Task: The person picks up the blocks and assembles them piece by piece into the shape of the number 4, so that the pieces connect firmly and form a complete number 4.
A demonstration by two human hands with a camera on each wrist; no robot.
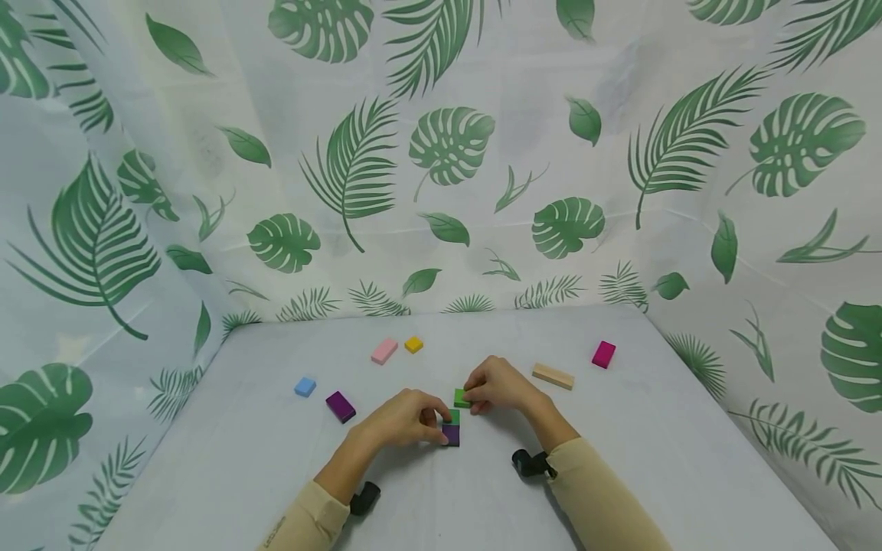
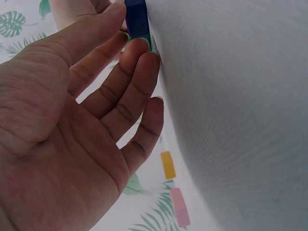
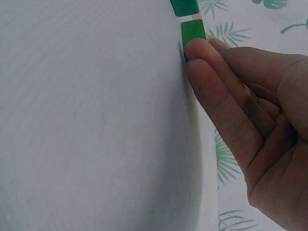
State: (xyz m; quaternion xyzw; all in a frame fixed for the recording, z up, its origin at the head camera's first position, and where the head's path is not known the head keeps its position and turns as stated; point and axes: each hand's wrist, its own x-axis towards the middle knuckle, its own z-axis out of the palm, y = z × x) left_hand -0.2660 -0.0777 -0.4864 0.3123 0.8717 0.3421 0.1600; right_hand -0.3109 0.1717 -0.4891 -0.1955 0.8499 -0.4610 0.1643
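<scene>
In the middle of the table a dark purple block [image 1: 451, 435] and a green block [image 1: 452, 416] lie end to end. My left hand [image 1: 406, 419] holds them from the left side, thumb at the purple block and index fingertip at the green one. In the left wrist view the purple block [image 2: 137, 19] looks dark blue, and its green neighbour is partly behind fingertips. Slightly farther off, my right hand [image 1: 498, 383] pinches a second green block [image 1: 460, 399] by its right side. A narrow gap separates this block [image 3: 193, 30] from the other green one [image 3: 185, 7].
Left of my hands lie a purple block [image 1: 341, 407] and a light blue block [image 1: 305, 387]. Farther back are a pink block [image 1: 384, 352] and a yellow block [image 1: 413, 345]. A wooden block [image 1: 553, 376] and a magenta block [image 1: 603, 354] lie to the right. Leaf-printed cloth [image 1: 441, 252] encloses the table.
</scene>
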